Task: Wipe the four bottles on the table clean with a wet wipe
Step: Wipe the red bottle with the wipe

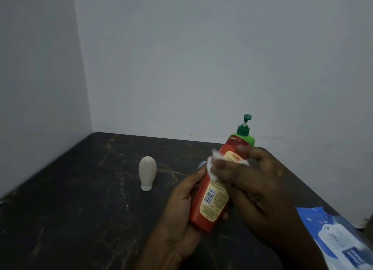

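A red pump bottle (pixel 212 205) with a green top and a yellow label is held tilted above the dark table (pixel 70 209). My left hand (pixel 181 213) grips its lower body from the left. My right hand (pixel 260 189) presses a white wet wipe (pixel 214 166) against the bottle's upper label. A small beige bottle (pixel 147 173) stands upside down on its cap, to the left of my hands. Part of a bluish thing (pixel 201 164) peeks out behind my left fingers; I cannot tell what it is.
A blue and white pack of wet wipes (pixel 339 239) lies at the table's right edge. Grey walls (pixel 181 57) close in the table at the back and on the left.
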Demonstrator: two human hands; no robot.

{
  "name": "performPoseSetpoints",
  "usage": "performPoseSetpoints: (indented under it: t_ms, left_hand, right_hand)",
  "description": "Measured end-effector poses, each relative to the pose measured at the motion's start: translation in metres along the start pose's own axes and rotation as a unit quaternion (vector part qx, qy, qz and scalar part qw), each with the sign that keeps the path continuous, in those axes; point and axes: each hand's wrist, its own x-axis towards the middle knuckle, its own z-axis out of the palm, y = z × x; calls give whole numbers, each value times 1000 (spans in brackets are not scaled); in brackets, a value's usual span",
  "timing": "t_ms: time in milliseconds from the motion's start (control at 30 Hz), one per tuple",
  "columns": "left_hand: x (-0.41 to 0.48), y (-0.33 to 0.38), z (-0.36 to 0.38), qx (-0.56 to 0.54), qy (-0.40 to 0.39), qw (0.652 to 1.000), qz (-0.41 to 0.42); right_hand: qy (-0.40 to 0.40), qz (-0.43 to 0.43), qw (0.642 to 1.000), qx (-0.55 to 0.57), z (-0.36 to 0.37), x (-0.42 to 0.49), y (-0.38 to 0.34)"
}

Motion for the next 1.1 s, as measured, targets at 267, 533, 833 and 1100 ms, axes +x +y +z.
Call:
performPoseSetpoints:
  t_ms: [267, 533, 833, 1100]
  left_hand:
    - [4, -3, 3, 49, 53, 997, 19]
    - [1, 0, 9, 99, 48, 993, 40]
    - [2, -4, 8, 142, 36, 988, 48]
    - [4, 2, 0, 112, 64, 990, 48]
  right_hand:
    - [-32, 48, 995, -80, 6, 9, 6]
    - [-31, -69, 997, 24, -3, 2, -21]
    - [51, 77, 988, -123, 10, 9, 6]
    - [3, -90, 996, 5, 4, 1, -10]
